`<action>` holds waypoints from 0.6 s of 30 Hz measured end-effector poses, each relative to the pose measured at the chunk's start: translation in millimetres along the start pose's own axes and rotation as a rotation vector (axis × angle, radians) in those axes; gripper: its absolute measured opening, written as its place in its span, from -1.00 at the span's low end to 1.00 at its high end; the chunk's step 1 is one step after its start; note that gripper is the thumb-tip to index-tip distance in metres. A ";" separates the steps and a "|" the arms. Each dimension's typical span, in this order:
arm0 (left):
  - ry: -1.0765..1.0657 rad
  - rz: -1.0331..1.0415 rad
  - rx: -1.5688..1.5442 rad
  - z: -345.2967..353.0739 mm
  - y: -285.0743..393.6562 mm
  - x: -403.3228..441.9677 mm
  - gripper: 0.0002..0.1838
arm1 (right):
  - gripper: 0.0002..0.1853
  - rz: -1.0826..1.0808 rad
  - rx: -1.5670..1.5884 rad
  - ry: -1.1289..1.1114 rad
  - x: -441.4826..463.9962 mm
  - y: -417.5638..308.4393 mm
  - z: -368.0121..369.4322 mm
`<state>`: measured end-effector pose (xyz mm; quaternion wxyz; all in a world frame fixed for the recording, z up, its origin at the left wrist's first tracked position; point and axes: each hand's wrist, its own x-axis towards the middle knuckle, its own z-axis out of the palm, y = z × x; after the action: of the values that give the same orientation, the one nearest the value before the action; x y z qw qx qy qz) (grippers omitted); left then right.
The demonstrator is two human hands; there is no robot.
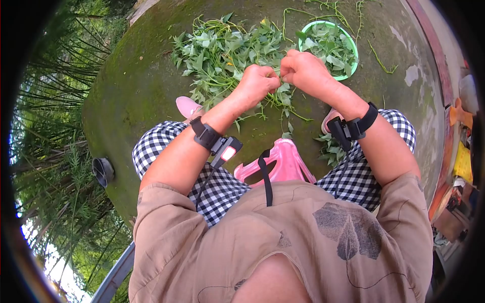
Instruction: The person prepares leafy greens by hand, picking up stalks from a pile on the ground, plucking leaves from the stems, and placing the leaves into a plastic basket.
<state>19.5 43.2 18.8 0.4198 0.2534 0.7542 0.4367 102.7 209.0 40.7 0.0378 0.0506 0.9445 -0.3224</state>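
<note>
My left hand and my right hand meet above the greens, fingers pinched closed. Between them is a thin leafy stem that hangs below the fingertips; the exact grip points are hidden by the fingers. Under and beyond my left hand spreads a loose heap of leafy green vines on the ground. Just past my right hand stands a pale green basket holding picked leaves.
Mossy concrete lies all around. A pink plastic stool is between my knees, and more leaves lie by my right foot. Loose stems trail past the basket. A dark pot is at left; assorted items line the right edge.
</note>
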 end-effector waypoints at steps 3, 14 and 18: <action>0.020 0.015 -0.033 1.9 -3.7 0.4 -0.82 | -0.95 -0.059 -0.079 0.035 -1.2 -1.0 1.2; 0.274 -0.185 -0.552 13.2 8.2 -11.3 -0.96 | -0.95 -0.071 -0.029 0.099 0.1 -8.8 9.8; 0.342 -0.178 -0.638 8.1 2.1 -7.7 -0.96 | -0.94 -0.004 0.016 0.033 -2.8 -13.2 5.9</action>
<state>30.5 42.1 21.6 0.3818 -0.0335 0.6585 0.6477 104.2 194.8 44.3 0.0214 0.0544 0.9425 -0.3289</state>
